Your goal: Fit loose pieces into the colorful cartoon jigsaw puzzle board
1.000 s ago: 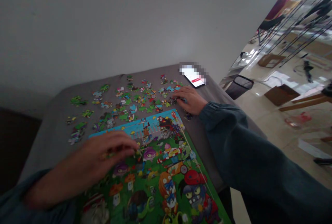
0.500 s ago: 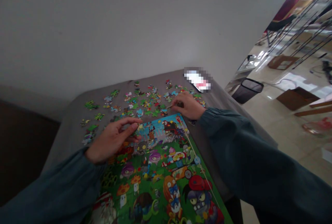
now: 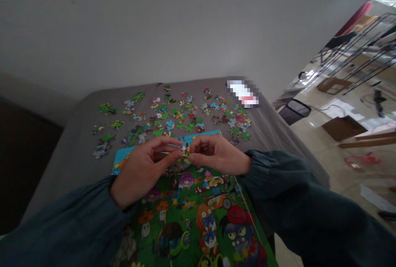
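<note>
My left hand (image 3: pixel 137 170) and my right hand (image 3: pixel 218 153) meet over the upper part of a jigsaw puzzle board (image 3: pixel 185 232) printed with cartoon plants and zombies. Between their fingertips are small green-and-white puzzle pieces (image 3: pixel 185 155), pinched from both sides. Fingers hide part of them, so I cannot tell whether they are joined. The board's light-blue top edge (image 3: pixel 122 153) shows beside my left wrist. Beyond it, many loose puzzle pieces (image 3: pixel 188 127) lie scattered over the grey cloth.
A grey cloth covers the table (image 3: pixel 74 135), which stands against a pale wall (image 3: pixel 173 24). A phone with a blurred screen (image 3: pixel 244 93) lies at the far right corner. On the floor to the right are a dark bin (image 3: pixel 292 112), cardboard boxes (image 3: pixel 345 129) and metal racks.
My right hand has come back from the loose pieces to the board, bringing a piece to my left hand. My left hand has shifted slightly right, and the view has tilted a little.
</note>
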`<state>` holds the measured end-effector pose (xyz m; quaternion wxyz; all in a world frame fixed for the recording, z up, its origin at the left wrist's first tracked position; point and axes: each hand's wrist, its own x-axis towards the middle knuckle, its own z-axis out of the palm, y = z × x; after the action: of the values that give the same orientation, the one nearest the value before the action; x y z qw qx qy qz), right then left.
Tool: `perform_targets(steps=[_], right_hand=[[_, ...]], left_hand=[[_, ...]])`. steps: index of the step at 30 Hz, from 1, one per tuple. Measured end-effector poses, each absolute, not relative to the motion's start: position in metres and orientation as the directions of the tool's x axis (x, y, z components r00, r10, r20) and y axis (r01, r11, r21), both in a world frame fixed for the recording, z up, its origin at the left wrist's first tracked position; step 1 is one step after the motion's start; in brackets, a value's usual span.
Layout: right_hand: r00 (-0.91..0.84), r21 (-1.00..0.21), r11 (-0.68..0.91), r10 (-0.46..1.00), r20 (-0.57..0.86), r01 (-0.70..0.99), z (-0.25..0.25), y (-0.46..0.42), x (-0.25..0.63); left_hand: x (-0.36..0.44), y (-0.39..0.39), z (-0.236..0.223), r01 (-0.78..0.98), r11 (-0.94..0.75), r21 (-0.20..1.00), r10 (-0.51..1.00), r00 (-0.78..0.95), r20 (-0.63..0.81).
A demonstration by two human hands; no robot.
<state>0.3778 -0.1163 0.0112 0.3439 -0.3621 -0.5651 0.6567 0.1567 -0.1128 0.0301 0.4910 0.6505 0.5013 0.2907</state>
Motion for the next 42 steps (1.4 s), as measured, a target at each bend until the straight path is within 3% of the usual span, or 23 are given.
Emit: perform_targets(steps=[10, 16, 18, 21, 24, 27, 31, 36, 42], right_hand=[[-0.449, -0.995, -0.103, 0.889, -0.096, 0.010, 0.008, -0.120, 0.376], [-0.485, -0.994, -0.089, 0.868, -0.111, 0.070, 0.007, -0.119, 0.376], [-0.516, -0.993, -0.090, 0.848, -0.116, 0.076, 0.006, -0.119, 0.376], [-0.594, -0.995, -0.082, 0.798, -0.102, 0.061, 0.006, -0.119, 0.377], [-0.627, -0.996, -0.017, 0.776, -0.066, 0.084, 0.008, -0.120, 0.378], [-0.609, -0.994, 0.040, 0.792, -0.031, 0.103, 0.012, -0.123, 0.379], [-0.563, -0.977, 0.166, 0.824, 0.064, 0.131, 0.012, -0.125, 0.379], [-0.526, -0.889, 0.416, 0.808, 0.265, 0.192, 0.006, -0.126, 0.378], [-0.570, -0.843, 0.499, 0.760, 0.314, 0.200, 0.007, -0.126, 0.378]], left_hand=[[0.165, -0.118, 0.034, 0.315, -0.006, 0.949, 0.954, 0.285, -0.089], [0.164, -0.125, 0.032, 0.447, 0.016, 0.894, 0.960, 0.244, -0.139], [0.162, -0.127, 0.029, 0.444, -0.040, 0.895, 0.964, 0.253, -0.082], [0.159, -0.130, 0.026, 0.442, -0.259, 0.859, 0.946, 0.295, 0.134], [0.158, -0.133, 0.027, 0.471, -0.515, 0.716, 0.853, 0.366, 0.373], [0.159, -0.136, 0.028, 0.491, -0.641, 0.591, 0.768, 0.396, 0.503], [0.158, -0.138, 0.024, 0.475, -0.680, 0.558, 0.731, 0.386, 0.562], [0.150, -0.138, 0.022, 0.525, -0.659, 0.539, 0.750, 0.406, 0.522], [0.149, -0.135, 0.029, 0.502, -0.671, 0.546, 0.740, 0.398, 0.542]])
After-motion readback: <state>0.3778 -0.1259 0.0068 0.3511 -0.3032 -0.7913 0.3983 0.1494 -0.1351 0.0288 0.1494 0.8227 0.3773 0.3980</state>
